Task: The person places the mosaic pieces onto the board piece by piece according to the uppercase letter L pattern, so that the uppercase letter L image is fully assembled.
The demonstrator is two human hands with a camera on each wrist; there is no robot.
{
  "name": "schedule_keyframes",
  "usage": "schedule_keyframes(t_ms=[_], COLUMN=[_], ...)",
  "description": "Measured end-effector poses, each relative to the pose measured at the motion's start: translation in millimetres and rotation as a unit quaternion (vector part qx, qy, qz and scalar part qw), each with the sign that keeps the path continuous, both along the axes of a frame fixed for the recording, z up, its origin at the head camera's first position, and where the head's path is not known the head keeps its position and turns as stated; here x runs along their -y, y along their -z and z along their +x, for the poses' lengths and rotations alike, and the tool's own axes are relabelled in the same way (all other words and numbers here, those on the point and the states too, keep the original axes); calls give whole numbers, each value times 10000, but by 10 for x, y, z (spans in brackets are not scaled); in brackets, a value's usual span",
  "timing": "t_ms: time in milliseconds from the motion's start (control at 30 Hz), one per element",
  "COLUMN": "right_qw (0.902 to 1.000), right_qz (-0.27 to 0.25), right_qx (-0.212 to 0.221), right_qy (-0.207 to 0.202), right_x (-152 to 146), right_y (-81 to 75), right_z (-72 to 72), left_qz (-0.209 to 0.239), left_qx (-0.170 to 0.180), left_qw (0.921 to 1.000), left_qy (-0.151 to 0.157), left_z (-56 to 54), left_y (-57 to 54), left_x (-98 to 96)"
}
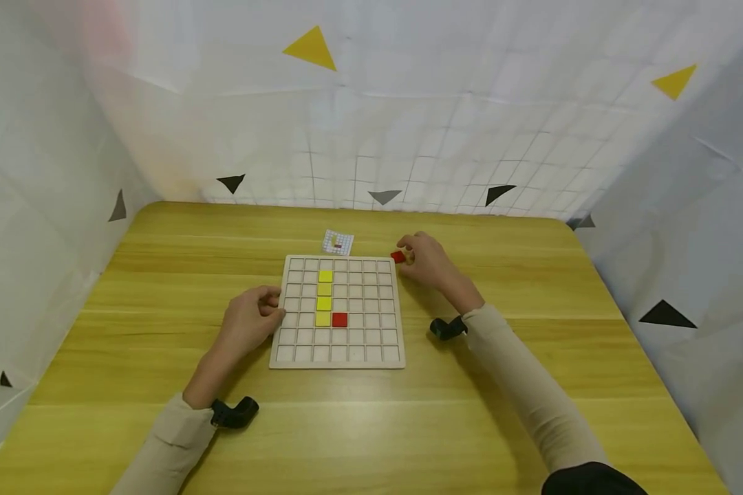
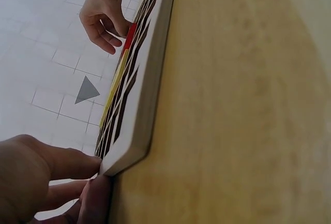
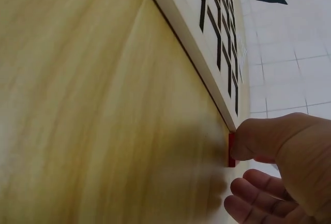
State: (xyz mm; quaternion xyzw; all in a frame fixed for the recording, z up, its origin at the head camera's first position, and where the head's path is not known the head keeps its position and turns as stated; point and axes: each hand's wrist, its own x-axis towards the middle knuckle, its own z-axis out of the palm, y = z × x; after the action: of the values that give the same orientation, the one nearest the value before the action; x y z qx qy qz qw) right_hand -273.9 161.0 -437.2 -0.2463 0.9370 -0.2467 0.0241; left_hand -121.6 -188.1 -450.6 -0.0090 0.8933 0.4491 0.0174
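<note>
A pale wooden grid board (image 1: 337, 362) lies on the table. My left hand (image 1: 249, 317) grips its left edge; in the left wrist view the fingertips (image 2: 93, 166) are right at a corner of the rim. A column of several yellow tiles (image 1: 325, 303) sits in its cells, with a red square tile (image 1: 340, 320) to the right of the lowest one. Just outside the board's far right corner, my right hand (image 1: 428, 261) pinches another red tile (image 1: 398, 256). In the right wrist view the thumb presses on that tile (image 3: 231, 150), and part of it is hidden.
Behind the board lies a small printed card (image 1: 337, 243) with a grid pattern. White sheeting (image 1: 408, 124) with yellow, black and grey triangles walls in the wooden table (image 1: 347, 426) at the back and sides. A dark wrist camera (image 1: 447, 328) sits at the right sleeve.
</note>
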Motion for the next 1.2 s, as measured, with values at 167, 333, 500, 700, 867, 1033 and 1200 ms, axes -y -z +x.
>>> schedule_keyframes(t_ms=[167, 333, 500, 700, 867, 1033, 1200], right_qw=[9999, 9996, 9989, 9987, 9989, 9992, 9995], right_qz=[49, 218, 372, 426, 403, 357, 253], right_qx=[39, 38, 64, 14, -19, 40, -12], right_qy=[-113, -200, -260, -269, -227, -168, -193], right_x=[60, 102, 135, 136, 117, 85, 54], right_y=[-1, -9, -25, -14, -6, 11, 12], right_z=[-42, -85, -102, -106, -94, -72, -46], left_qz=[44, 46, 49, 32, 35, 31, 59], left_qx=[-28, -48, -25, -28, -46, -46, -59], left_qw=[10000, 10000, 10000, 10000, 10000, 10000, 10000], left_qy=[3, 0, -13, -28, -31, -20, -35], left_z=[-4, -9, 0, 2, 4, 1, 5], left_y=[22, 37, 18, 9, 5, 10, 2], left_x=[12, 8, 2, 1, -1, 0, -2])
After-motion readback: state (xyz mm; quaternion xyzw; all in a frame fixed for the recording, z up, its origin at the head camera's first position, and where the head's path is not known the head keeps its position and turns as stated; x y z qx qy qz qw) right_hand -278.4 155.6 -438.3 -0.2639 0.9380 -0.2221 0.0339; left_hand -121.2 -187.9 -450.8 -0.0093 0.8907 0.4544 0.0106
